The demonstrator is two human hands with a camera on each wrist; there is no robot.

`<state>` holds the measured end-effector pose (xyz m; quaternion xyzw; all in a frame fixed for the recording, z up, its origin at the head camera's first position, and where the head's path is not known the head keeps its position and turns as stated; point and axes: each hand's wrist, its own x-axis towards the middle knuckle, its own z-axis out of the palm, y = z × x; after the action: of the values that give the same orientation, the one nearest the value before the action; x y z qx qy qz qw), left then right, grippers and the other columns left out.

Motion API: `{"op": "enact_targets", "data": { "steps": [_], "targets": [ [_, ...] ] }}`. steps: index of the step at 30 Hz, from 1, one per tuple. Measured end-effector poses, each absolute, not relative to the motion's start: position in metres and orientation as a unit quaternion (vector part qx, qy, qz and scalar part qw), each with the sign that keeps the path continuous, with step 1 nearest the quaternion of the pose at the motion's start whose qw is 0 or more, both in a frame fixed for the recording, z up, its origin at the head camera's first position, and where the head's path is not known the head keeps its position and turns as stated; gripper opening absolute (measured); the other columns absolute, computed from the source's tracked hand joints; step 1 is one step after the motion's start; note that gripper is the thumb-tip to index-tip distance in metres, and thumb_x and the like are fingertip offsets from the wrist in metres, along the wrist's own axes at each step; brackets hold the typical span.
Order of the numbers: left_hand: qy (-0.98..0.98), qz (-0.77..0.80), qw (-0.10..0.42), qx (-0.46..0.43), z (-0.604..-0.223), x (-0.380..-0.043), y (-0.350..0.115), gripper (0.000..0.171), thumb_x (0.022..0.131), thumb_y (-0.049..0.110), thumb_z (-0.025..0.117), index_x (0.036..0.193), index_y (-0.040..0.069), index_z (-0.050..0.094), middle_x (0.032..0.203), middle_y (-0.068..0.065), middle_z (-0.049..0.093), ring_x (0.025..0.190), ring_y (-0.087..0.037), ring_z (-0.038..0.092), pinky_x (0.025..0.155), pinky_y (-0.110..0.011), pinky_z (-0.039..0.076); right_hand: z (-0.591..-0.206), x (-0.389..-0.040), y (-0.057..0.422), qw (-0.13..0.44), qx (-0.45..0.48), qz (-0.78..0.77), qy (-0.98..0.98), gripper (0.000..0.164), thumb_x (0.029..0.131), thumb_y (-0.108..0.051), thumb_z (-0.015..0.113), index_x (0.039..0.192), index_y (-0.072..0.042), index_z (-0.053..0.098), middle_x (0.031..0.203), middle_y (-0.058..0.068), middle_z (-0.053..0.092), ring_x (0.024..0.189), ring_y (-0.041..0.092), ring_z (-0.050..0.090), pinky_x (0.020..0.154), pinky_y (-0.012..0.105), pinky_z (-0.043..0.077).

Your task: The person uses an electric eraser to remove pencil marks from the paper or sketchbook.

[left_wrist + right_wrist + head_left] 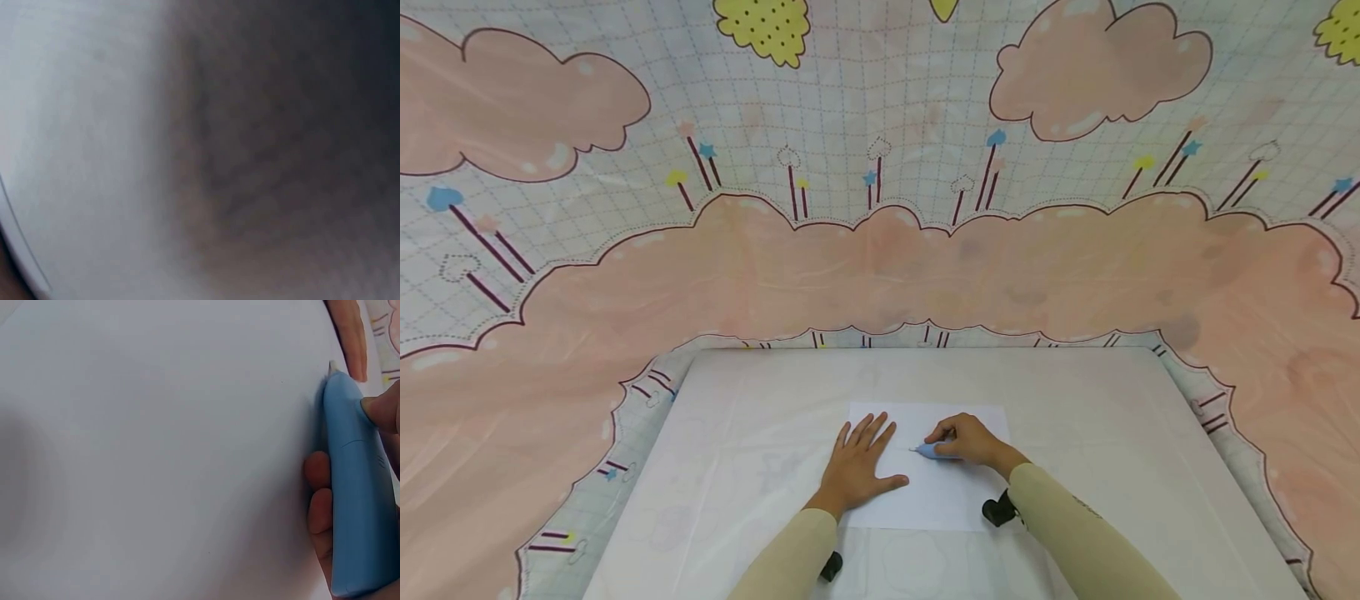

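A white sheet of paper (925,508) lies on the white-covered table. My left hand (855,467) rests on the paper's left side, palm down with fingers spread and the thumb pointing right. Over the right part of the sheet, my right hand (972,439) grips a blue utility knife (936,451), its tip pointing left toward the left hand. In the right wrist view the knife (359,494) shows a short pointed metal tip, and the thumb (382,411) presses a button on its body. The left wrist view is too blurred and dark to make out the hand.
The table (760,392) wears a pale cover. Around it hangs a patterned cloth (925,275) with pink clouds. Black wrist cameras (998,508) sit under both sleeves, close to the tabletop.
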<state>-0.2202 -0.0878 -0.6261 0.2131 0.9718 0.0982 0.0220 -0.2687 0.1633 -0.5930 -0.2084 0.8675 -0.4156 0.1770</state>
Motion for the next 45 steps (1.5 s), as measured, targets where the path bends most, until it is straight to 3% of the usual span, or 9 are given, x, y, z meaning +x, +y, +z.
{"op": "enact_targets", "data": {
  "steps": [12,26,37,45],
  "targets": [
    [0.970,0.104,0.020,0.217,-0.627,-0.225,-0.089,0.096,0.083,0.082,0.041,0.158,0.025,0.024,0.165,0.003,0.016,0.153,-0.022,0.011,0.121,-0.055,0.008,-0.591,-0.270,0.156,0.165,-0.215,-0.420,0.866,0.009,0.084,-0.009,0.075,0.093,-0.011,0.077,0.101,0.002,0.074,0.089,0.010,0.058,0.074,0.020,0.046],
    [0.970,0.098,0.005,0.223,-0.627,-0.227,-0.090,0.096,0.083,0.082,0.043,0.157,0.024,0.027,0.165,0.001,0.020,0.152,-0.024,0.015,0.120,-0.056,0.011,-0.595,-0.273,0.152,0.159,-0.223,-0.411,0.869,0.010,0.084,-0.010,0.075,0.093,-0.014,0.078,0.098,-0.002,0.075,0.084,0.009,0.056,0.072,0.022,0.045],
    [0.970,0.104,0.009,0.218,-0.627,-0.226,-0.090,0.095,0.083,0.081,0.043,0.157,0.024,0.026,0.165,0.002,0.018,0.152,-0.023,0.013,0.120,-0.056,0.010,-0.590,-0.269,0.159,0.161,-0.199,-0.407,0.877,0.010,0.083,-0.010,0.075,0.093,-0.013,0.077,0.099,-0.003,0.074,0.089,0.010,0.057,0.079,0.026,0.046],
    [0.971,0.093,-0.003,0.219,-0.633,-0.227,-0.090,0.096,0.083,0.084,0.039,0.158,0.025,0.025,0.165,0.003,0.017,0.152,-0.022,0.012,0.121,-0.055,0.009,-0.588,-0.267,0.166,0.157,-0.207,-0.410,0.874,0.009,0.083,-0.009,0.075,0.092,-0.011,0.076,0.100,0.001,0.074,0.084,0.012,0.052,0.072,0.023,0.044]
  ]
}}
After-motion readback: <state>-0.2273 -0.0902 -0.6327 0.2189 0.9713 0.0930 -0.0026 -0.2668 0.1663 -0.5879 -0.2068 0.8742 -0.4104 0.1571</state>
